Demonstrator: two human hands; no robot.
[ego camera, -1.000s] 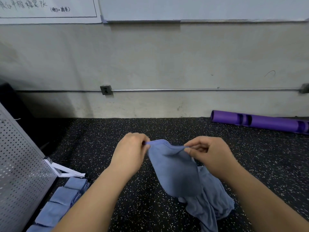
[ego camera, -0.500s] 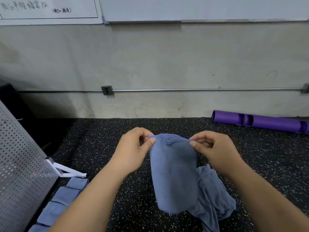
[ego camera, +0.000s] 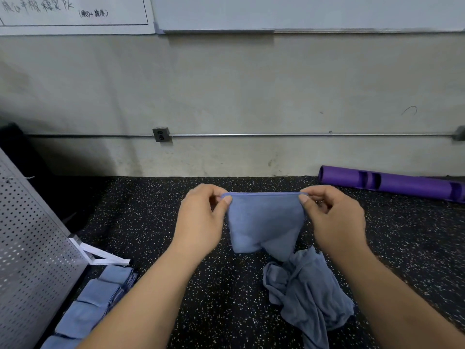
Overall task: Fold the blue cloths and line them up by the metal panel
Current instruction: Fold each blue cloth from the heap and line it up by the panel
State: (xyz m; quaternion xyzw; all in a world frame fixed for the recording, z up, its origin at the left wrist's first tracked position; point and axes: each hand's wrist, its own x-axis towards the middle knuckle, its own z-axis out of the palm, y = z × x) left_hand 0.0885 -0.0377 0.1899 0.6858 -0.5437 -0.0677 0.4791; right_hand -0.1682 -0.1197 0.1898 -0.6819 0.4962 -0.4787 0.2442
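L hand (ego camera: pixel 198 222) & R hand (ego camera: pixel 334 222) each pinch a top corner of a blue cloth (ego camera: pixel 264 222), held taut above the speckled floor (ego camera: pixel 226 298). Crumpled cloth pile (ego camera: pixel 307 293) lies just below it; folded cloths (ego camera: pixel 98 295) sit in a row beside the perforated metal panel (ego camera: pixel 32 248).

Blue cloth (ego camera: pixel 264 222), black white-flecked floor (ego camera: pixel 226 311)
Silver metal panel (ego camera: pixel 30 248) dotted with holes; pale blue folded cloths (ego camera: pixel 100 293) beside it; purple tube (ego camera: pixel 402 185) far right of it.

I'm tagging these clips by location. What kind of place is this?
Likely a gym or training room: speckled black rubber flooring, a purple tube with handle cutouts lying along the bare concrete wall, and a whiteboard mounted above.
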